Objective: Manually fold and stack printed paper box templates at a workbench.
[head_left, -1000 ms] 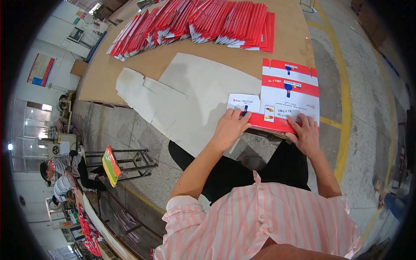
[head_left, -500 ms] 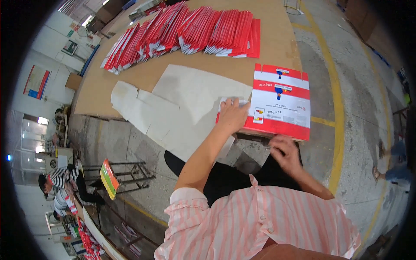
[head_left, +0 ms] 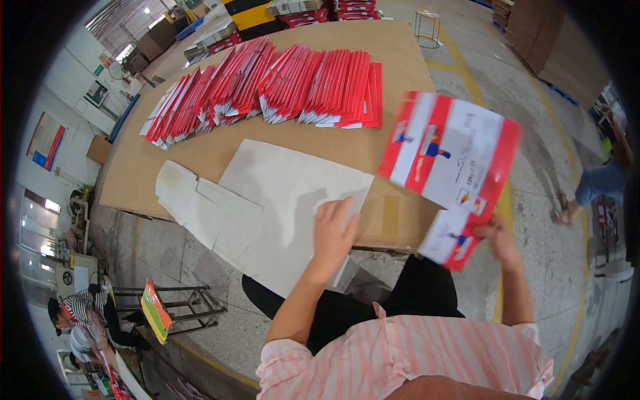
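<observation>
My right hand (head_left: pixel 497 241) grips a flat red-and-white printed carton (head_left: pixel 460 150) by its lower right corner. The carton is tilted in the air past the table's right edge, its small flap hanging toward me, slightly blurred. Over the near part of a large whitish cardboard sheet (head_left: pixel 293 180) is my left hand (head_left: pixel 335 233), fingers stretched out, holding nothing. A second, slotted piece of whitish cardboard (head_left: pixel 207 207) lies to the left of it and overlaps it. Farther back, a long row of folded red-and-white cartons (head_left: pixel 287 87) leans in overlapping bundles.
Brown board covers the table (head_left: pixel 130 177). Bundled cartons (head_left: pixel 293 8) stand beyond its far edge. A small wire-framed stool (head_left: pixel 427 30) stands at the far right. At left, a dark metal rack (head_left: pixel 193 310) carries colourful sheets (head_left: pixel 155 312), and people (head_left: pixel 90 310) work nearby. Another person (head_left: pixel 593 187) is at right.
The carton has left the table's right corner and is up in my right hand, tilted. My left hand has come off it and moved nearer, over the whitish sheet. The view has shifted.
</observation>
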